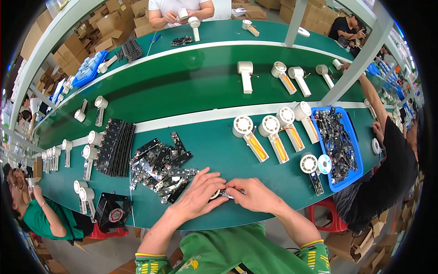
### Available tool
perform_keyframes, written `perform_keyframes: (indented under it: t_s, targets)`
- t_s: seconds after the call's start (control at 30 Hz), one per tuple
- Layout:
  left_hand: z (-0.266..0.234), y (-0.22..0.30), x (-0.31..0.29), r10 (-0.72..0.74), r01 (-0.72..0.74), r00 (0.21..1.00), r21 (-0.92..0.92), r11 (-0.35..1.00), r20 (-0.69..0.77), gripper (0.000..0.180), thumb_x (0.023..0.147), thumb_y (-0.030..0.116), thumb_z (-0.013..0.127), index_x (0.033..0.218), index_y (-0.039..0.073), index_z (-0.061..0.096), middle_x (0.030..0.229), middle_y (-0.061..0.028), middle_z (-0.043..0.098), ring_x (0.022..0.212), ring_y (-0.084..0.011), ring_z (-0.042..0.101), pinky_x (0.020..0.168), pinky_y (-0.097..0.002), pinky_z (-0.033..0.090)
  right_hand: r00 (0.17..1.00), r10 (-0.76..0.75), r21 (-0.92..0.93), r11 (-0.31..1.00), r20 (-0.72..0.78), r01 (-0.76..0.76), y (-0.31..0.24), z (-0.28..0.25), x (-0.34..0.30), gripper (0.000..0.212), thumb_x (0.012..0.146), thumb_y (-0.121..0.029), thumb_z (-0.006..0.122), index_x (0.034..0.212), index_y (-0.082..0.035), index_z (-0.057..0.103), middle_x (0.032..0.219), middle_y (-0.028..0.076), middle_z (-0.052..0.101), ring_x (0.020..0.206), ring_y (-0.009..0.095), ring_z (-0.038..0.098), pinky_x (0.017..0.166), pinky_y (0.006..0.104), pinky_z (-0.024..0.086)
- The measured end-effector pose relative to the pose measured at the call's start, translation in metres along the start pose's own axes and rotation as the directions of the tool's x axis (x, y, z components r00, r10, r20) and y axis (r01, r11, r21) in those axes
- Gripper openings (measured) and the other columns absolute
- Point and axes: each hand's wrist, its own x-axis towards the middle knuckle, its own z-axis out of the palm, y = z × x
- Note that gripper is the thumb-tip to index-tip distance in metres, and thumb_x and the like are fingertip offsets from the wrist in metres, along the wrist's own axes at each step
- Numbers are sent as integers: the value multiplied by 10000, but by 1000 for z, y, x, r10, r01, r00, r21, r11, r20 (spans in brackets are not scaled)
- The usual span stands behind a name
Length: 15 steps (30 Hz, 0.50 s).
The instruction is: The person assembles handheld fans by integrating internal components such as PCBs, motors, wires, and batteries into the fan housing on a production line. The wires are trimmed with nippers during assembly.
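At the near table edge, a small white handheld fan (215, 194) lies mostly hidden under my hands. My left hand (199, 194) is closed over its round head, fingers bent and thumb along the near side. A dark circuit board (224, 193) shows at the fan's handle between the hands. Fingers and thumb of my right hand (252, 195) pinch at this board; the fingertips are partly hidden. Just left of my left hand is a loose heap of circuit boards (159, 160), some touching each other at odd angles.
Stacked black board panels (114, 148) stand left of the heap, near a black cooling fan (112, 211). White fans with orange-wired handles (273, 139) lie ahead right. A fan with its board exposed (312, 171) sits beside a blue tray (358, 171) of boards. Co-workers sit around the line.
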Motion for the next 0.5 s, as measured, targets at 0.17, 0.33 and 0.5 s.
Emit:
perform_keyframes:
  t_s: [0.17, 0.33, 0.5]
  targets:
    - [-1, 3, 1, -22, 22, 1000, -4, 1000, 3, 455, 850, 149, 921, 1226, 72, 677, 1282, -106, 727, 1288, -347, 654, 1214, -593, 423, 1000, 2, 39, 999, -15, -2, 3, 2, 3, 279, 1051, -217, 659, 1156, 29, 737, 916, 218, 774, 784, 355, 746, 717, 445, 549]
    - [-4, 6, 2, -18, 17, 999, 27, 999, 29, 416, 860, 135, 901, 1219, 58, 705, 1308, -107, 715, 1302, -350, 640, 1213, -594, 426, 998, -9, -24, 1000, 67, 11, 0, -7, 3, 303, 1035, -233, 677, 1193, 19, 736, 1007, 219, 790, 908, 375, 773, 801, 445, 583]
    - [-5, 7, 1, 17, -22, 998, 103, 994, 53, 392, 859, 138, 894, 1201, 45, 726, 1328, -107, 699, 1330, -353, 616, 1214, -598, 431, 991, -24, -150, 988, 131, 43, -5, -15, 4, 387, 998, -270, 728, 1253, 20, 716, 1122, 233, 788, 1049, 391, 772, 886, 448, 596]
